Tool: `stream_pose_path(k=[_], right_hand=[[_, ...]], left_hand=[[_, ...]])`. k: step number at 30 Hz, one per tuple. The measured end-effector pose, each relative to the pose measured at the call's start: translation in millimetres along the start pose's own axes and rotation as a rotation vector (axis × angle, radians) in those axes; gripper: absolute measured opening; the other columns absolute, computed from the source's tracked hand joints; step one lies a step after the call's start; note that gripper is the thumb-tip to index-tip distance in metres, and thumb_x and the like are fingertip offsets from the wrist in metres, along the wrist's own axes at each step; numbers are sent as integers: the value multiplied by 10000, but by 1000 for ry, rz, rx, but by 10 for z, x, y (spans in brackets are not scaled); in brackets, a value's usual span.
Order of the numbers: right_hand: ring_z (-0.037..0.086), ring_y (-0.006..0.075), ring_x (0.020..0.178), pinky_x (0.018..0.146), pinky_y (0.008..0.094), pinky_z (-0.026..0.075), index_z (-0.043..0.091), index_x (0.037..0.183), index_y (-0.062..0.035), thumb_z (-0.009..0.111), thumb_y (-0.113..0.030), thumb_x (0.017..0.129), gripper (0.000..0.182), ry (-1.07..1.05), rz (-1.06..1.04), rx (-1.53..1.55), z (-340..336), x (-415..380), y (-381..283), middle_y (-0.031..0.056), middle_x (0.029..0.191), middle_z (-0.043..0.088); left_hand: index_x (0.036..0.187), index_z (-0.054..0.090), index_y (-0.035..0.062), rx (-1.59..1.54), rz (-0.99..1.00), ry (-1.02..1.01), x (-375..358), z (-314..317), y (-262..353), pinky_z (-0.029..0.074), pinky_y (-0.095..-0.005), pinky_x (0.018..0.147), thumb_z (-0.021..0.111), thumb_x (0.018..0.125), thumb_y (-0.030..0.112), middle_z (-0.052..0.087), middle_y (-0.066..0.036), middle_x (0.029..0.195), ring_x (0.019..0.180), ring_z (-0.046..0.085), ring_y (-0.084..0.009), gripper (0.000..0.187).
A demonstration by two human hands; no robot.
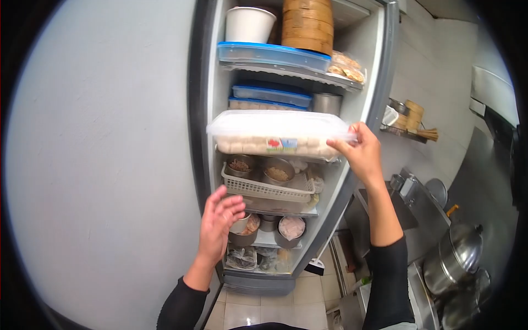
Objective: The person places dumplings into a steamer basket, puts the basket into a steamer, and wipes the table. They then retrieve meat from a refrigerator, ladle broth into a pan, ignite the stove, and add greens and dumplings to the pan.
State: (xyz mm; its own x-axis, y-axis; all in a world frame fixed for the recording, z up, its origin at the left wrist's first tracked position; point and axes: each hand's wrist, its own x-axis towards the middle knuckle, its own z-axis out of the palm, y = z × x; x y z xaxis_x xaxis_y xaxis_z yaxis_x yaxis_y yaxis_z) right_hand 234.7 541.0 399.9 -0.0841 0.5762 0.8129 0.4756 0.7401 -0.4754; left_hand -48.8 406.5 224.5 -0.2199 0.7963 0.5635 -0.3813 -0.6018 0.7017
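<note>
A lidded clear plastic food container (pixel 242 140) packed with rows of whitish pieces spans the middle of the open refrigerator (pixel 201 137). My right hand (pixel 360 151) grips its right end, thumb in front at the rim. The container's front carries a small coloured label. Below its left end, my left hand (pixel 220 220) is raised with fingers apart, touching nothing that I can see. Close behind the left hand are a white perforated basket (pixel 269 190) holding metal bowls of food and, lower down, a metal pot (pixel 243 238).
Blue-lidded containers (pixel 272 96) sit on the shelf behind. Bamboo steamers (pixel 308 25) and a white bucket (pixel 250 25) stand on top of another blue-lidded box. To the right are a large steel pot (pixel 451 261) and a wall rack (pixel 404 132). A broom (pixel 315 267) leans near the floor.
</note>
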Motion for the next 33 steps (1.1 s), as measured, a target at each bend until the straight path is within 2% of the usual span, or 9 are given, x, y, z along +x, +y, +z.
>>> stream_pose_path(k=[6,10,14,17,20,21,26,29,33], right_hand=[[531,65,778,652,224,480,503,883,-41,872,-112,695,420,42,177,109,-607,-1202,-63,-9,829,559],[572,77,815,705,249,496,472,844,-68,885,-69,642,460,61,466,210,-1167,-2072,168,-10,823,566],[642,147,888,767,305,524,567,901,-34,900,-73,609,444,94,404,-39,-1704,-2944,893,35,882,641],[624,130,850,790,303,514,629,1017,-11,925,-188,587,551,62,511,-313,-2091,-3575,1193,77,887,680],[526,99,765,707,277,487,511,855,-47,927,-200,623,501,38,701,-427,-2483,-4127,1684,39,768,568],[524,87,785,707,265,483,466,837,-65,924,-165,635,511,165,796,-115,-2536,-4366,2023,23,785,548],[567,107,825,740,289,506,495,851,-57,892,-134,686,437,181,881,-326,-3162,-4804,3416,28,863,607],[641,224,851,796,376,525,643,1019,-61,887,-273,684,465,222,842,-494,-3296,-4981,4052,122,921,687],[679,317,819,762,403,533,588,903,-50,871,-283,664,438,367,938,-454,-3343,-4931,4695,177,869,677]], left_hand=[[1522,230,46,-532,-163,-198,230,220,94,460,-499,1043,424,1011,508,440,-214,1455,1298,502,-338,716],[1574,78,159,-468,-416,-381,-190,395,-325,523,-472,977,489,1011,411,360,-113,1518,1295,504,-290,741],[1579,78,225,-336,-847,-330,-495,785,-1020,564,-410,867,554,1001,333,409,-91,1469,1138,595,-238,757],[1551,193,188,-128,-1145,-338,-690,1160,-1904,608,-366,743,569,985,243,511,-89,1339,949,643,-208,682],[1505,279,161,-178,-1244,-446,-857,1607,-2829,609,-364,779,544,967,142,550,-134,1287,975,658,-242,600],[1511,279,156,-167,-1297,-452,-913,1764,-3143,609,-360,772,537,967,123,561,-126,1276,986,654,-242,603],[1390,475,122,-29,-1315,-440,-857,2837,-5001,571,-361,771,536,964,138,567,-96,1249,1053,601,-242,431],[1334,517,126,115,-1259,-394,-627,3229,-5933,562,-376,776,582,956,221,586,-67,1206,1041,599,-230,395],[1235,585,95,301,-1245,-579,-47,3834,-6871,546,-240,671,636,927,280,648,-47,1086,914,633,-156,363]])
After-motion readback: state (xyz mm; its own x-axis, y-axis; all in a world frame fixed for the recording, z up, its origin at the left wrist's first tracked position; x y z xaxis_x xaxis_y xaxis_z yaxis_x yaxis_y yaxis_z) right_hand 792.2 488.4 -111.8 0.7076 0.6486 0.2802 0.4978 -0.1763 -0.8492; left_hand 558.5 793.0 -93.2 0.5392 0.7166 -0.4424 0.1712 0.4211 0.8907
